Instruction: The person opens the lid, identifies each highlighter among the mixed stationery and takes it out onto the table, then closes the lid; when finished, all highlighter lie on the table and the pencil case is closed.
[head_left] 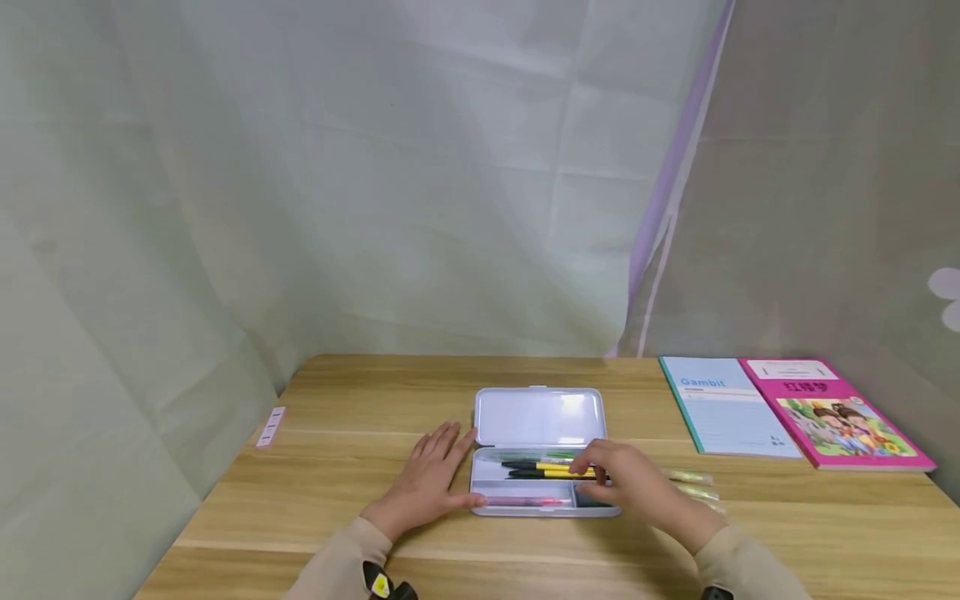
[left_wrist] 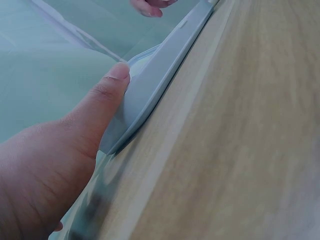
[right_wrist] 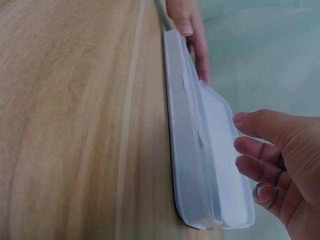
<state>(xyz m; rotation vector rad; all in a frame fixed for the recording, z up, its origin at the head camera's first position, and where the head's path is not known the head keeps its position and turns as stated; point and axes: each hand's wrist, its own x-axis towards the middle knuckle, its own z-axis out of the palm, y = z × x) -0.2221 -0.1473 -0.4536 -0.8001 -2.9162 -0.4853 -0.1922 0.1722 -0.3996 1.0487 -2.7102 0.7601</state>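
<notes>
A white pencil case (head_left: 525, 511) lies on the table with its lid (head_left: 528, 417) folded back. Several yellow-and-black pens (head_left: 551, 469) fill its rear compartment, and a pink pen (head_left: 525, 502) lies in the front one. The small front-right compartment holds a dark item (head_left: 588, 498), partly hidden by the hand. My left hand (head_left: 429, 482) rests at the case's left end, fingers extended and thumb (left_wrist: 115, 82) touching its corner. Above the right part of the case hovers my right hand (head_left: 626, 483). In the right wrist view its fingers (right_wrist: 252, 167) bend loosely, with nothing between them and the thumb.
Several pale yellow-green sticks (head_left: 690, 477) lie right of the case, partly behind my right hand. A light blue notebook (head_left: 727, 408) and a pink book (head_left: 840, 412) lie at the back right. A small pink-and-white strip (head_left: 271, 427) sits at the left edge.
</notes>
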